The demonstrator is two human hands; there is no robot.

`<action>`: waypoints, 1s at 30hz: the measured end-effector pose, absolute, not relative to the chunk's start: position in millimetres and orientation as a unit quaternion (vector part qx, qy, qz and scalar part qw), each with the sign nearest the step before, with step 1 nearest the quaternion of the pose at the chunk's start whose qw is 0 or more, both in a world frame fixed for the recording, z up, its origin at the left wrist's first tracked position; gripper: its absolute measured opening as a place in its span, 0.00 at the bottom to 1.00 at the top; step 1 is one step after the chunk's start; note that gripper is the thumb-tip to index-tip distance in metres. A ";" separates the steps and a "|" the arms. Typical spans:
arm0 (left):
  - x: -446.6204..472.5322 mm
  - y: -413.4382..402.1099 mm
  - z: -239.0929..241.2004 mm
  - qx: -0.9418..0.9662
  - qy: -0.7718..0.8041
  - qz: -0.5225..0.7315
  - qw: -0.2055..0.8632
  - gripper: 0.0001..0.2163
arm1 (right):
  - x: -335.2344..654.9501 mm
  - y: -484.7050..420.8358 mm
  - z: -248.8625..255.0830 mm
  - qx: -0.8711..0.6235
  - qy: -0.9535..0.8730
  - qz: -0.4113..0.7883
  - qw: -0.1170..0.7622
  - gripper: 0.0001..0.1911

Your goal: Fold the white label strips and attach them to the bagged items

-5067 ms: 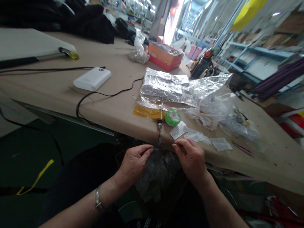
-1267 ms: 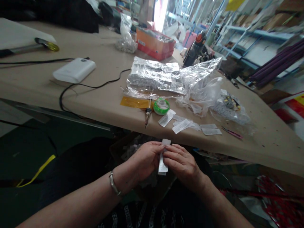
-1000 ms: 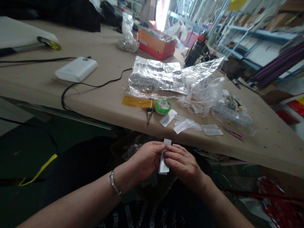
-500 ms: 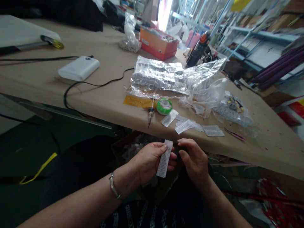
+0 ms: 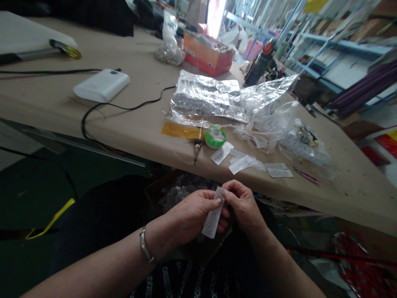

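Observation:
Between the thumb and fingers of my left hand (image 5: pixel 195 211) is a narrow white printed label (image 5: pixel 212 221), held over my lap. My right hand (image 5: pixel 243 205) pinches the label's upper end with thumb and forefinger. Below the hands, a box (image 5: pixel 153 192) holds many pale label pieces (image 5: pixel 176 192), partly covered by my left hand. On the table edge just ahead lie several more printed labels (image 5: pixel 242 164), beside a green round container (image 5: pixel 215 138) with something whitish in it. A soldering iron (image 5: pixel 197 149) points its tip toward me.
Clear plastic bags (image 5: pixel 207 99) spread across the brown table (image 5: pixel 142 128). A white power bank (image 5: pixel 102 85) and black cable (image 5: pixel 130 109) lie left. Pink-handled tweezers (image 5: pixel 305 175) lie right. Behind stand an orange box (image 5: pixel 206 54) and a dark canister (image 5: pixel 260 62).
My right hand has moved left and closed on the top of the label. The label has shifted slightly down in my left hand.

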State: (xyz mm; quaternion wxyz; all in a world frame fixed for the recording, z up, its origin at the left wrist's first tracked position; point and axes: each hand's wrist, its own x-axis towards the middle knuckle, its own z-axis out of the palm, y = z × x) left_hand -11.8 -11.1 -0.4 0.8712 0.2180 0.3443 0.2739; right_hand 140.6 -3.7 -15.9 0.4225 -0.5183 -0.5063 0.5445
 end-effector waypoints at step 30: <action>-21.0 -11.8 -1.5 0.234 0.323 0.257 0.880 0.08 | 142.6 -1.5 -16.5 -0.414 -0.606 0.555 0.392 0.21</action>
